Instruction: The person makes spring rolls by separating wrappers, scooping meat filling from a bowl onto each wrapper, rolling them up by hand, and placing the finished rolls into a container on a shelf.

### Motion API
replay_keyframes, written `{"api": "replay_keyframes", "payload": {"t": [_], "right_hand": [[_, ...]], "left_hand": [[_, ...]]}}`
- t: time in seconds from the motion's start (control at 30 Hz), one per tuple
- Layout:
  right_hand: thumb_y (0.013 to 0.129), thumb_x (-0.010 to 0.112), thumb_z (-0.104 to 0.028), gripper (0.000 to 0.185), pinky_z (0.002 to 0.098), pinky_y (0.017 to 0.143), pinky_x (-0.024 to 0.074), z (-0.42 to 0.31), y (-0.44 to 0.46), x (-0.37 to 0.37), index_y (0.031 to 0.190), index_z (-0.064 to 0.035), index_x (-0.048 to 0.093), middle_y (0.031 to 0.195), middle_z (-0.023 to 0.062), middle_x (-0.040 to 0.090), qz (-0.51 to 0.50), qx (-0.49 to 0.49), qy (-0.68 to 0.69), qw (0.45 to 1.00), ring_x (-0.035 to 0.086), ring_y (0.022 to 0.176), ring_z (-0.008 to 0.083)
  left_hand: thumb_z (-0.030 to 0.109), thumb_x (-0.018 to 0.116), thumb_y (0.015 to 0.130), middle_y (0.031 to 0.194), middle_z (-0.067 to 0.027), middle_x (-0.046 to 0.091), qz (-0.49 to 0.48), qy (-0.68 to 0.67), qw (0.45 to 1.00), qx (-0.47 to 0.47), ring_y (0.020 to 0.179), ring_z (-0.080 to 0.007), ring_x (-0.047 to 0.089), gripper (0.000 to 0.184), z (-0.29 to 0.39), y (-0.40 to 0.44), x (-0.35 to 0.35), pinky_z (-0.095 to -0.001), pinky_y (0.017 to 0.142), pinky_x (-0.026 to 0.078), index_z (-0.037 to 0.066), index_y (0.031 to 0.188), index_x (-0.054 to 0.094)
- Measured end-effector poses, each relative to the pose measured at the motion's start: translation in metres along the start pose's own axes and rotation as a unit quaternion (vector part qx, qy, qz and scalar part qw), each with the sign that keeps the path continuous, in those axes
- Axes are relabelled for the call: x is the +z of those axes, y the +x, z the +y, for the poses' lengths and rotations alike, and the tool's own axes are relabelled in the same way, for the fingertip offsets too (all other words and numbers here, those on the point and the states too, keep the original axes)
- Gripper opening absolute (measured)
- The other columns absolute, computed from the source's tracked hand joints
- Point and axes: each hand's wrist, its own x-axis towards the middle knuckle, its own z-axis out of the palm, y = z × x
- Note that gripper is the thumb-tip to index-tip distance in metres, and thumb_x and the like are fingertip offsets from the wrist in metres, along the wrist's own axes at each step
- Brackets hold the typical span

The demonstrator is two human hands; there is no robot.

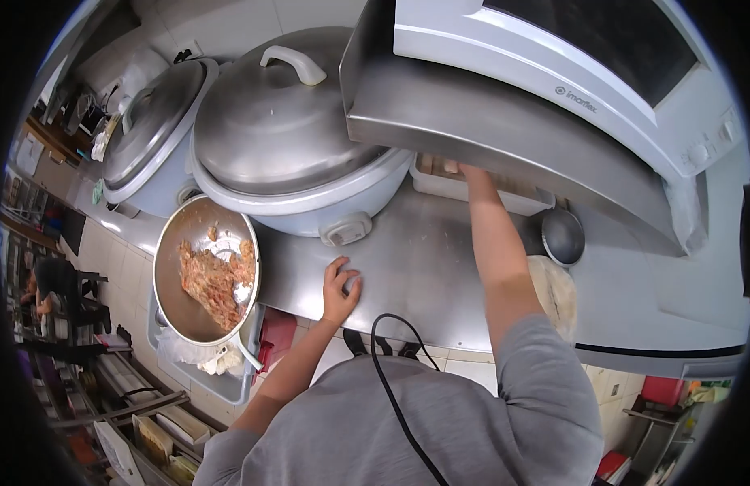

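Note:
My left hand point(341, 292) rests at the front of the steel counter point(424, 275), its fingers loosely curved and apart, holding nothing. To its left is a metal pan point(166, 267) with a mound of reddish-brown ground meat mixture point(209, 283) in it. My right arm stretches forward under a steel shelf point(488, 121). My right hand point(459, 167) is at a whitish rectangular tub point(440, 185); the shelf covers most of its fingers, so what they hold, if anything, is hidden. A dark round ladle or small pan point(563, 236) lies right of the tub.
A large lidded cooker point(294, 130) stands behind my left hand, with a second one point(152, 130) farther left. A white oven point(553, 73) sits on the shelf. Beside my right arm is a pale cloth point(555, 293). A grey bin point(244, 387) is below the pan.

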Motion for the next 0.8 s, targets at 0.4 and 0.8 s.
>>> {"api": "replay_keyframes", "payload": {"t": [0.4, 0.8], "right_hand": [[0.09, 0.055, -0.028, 0.036, 0.0269, 0.071, 0.0487, 0.009, 0.007, 0.024, 0.116, -0.0038, 0.054, 0.103, 0.0131, 0.06, 0.041, -0.084, -0.415, 0.905, 0.058, 0.087, 0.0182], [0.089, 0.057, -0.031, 0.041, 0.0273, 0.077, 0.0479, -0.016, -0.02, -0.008, 0.12, -0.0044, 0.053, 0.108, 0.014, 0.06, 0.026, -0.159, -0.486, 0.859, 0.058, 0.094, 0.0193]], "left_hand": [[0.007, 0.064, 0.075, 0.115, -0.0174, 0.053, -0.01, -0.015, 1.0, -0.009, 0.111, -0.0332, 0.05, 0.01, 0.001, 0.001, -0.002, -0.0382, 0.092, 0.041, 0.002, 0.083, 0.065], [0.007, 0.063, 0.075, 0.114, -0.0157, 0.054, -0.006, -0.011, 1.0, -0.015, 0.108, -0.0315, 0.052, 0.01, -0.002, -0.002, 0.0, -0.0361, 0.088, 0.042, 0.002, 0.083, 0.065]]}}
